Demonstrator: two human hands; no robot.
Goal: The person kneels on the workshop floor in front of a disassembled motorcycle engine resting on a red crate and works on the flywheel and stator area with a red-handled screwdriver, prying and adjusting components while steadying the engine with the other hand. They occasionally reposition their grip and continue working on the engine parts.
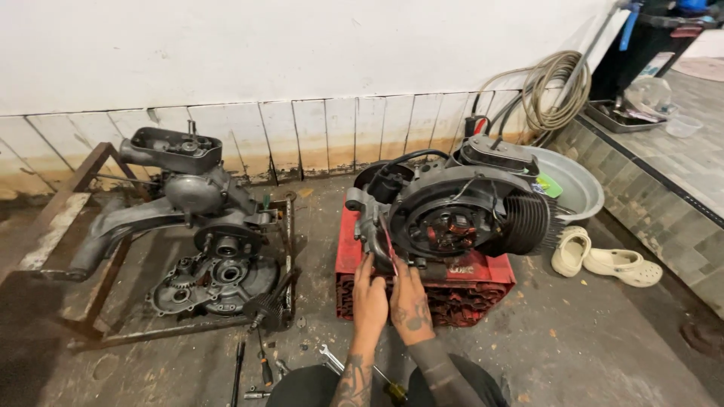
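Note:
A dark scooter engine [452, 215] with a finned cylinder and exposed stator coils rests on a red plastic crate [483, 275] in the middle of the floor. My left hand [369, 301] and my right hand [409, 301] are side by side at the engine's lower front edge, fingers pressed on the casing near a red wire. Whether either hand holds a small part or tool is hidden by the fingers.
A second engine [200, 226], opened up, sits on a rusty metal frame [90, 301] at left. A spanner [329, 358], screwdrivers [264, 365] and small bits lie on the floor near my knees. Cream clogs [603, 260], a grey basin [577, 185] and a coiled hose [558, 90] are at right.

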